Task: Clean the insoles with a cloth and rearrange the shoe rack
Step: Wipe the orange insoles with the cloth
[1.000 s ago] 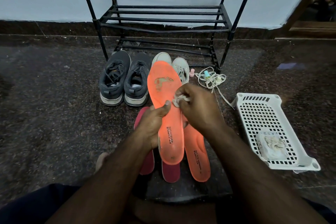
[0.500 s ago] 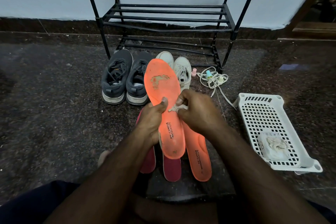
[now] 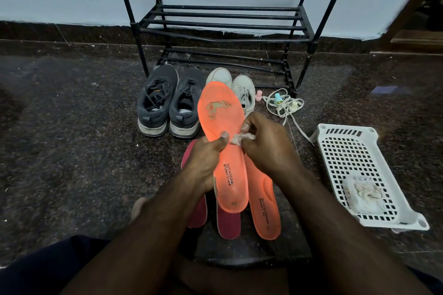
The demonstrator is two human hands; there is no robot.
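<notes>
Held insole: an orange insole is lifted above the floor, long axis running away from the person, toe end far and tilted slightly left, heel end near; a worn patch shows near the toe.
Left hand: the left hand grips the insole's left edge at mid-length, thumb pressed on the top face.
Right hand: the right hand pinches a small whitish cloth against the insole's right edge.
Insoles on floor: one more orange insole and two maroon insoles, lying lengthwise under and beside the held one.
Shoes: one dark grey pair and one white pair, toes toward the rack, the white pair partly hidden by the held insole.
Shoe rack: black shoe rack against the wall.
Right side: white basket holding a pack of cloths; a tangled cord between rack and basket.
</notes>
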